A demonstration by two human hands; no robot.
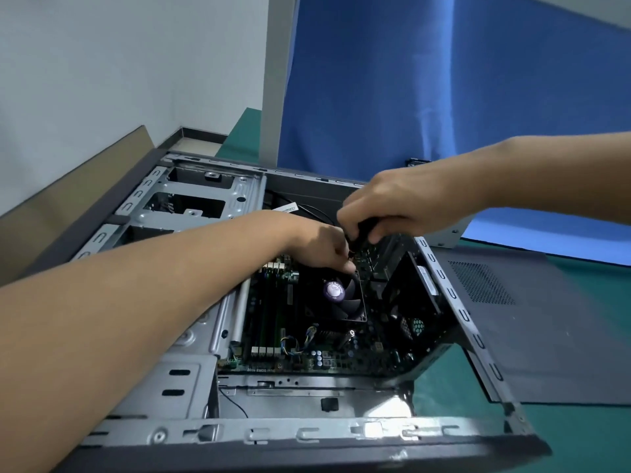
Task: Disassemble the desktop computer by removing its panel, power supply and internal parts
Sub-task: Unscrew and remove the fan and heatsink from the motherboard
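The open computer case (273, 435) lies on its side on the green table. Inside sits the motherboard (307, 356) with a black CPU fan (341, 298) bearing a purple round label. My right hand (399, 203) grips the black handle of a screwdriver (362, 233), held upright over the fan's far corner. My left hand (321, 244) reaches in beside it, fingertips pinched at the screwdriver's shaft near the fan's corner. The tip itself is hidden by my fingers. The removed dark side panel (532, 322) lies flat to the right of the case.
Empty metal drive bays (191, 203) fill the case's far left. A blue curtain (444, 80) hangs behind, with a grey metal box (447, 233) below it. Brown cardboard (85, 189) leans on the white wall at left. Green table mat (580, 438) shows at right.
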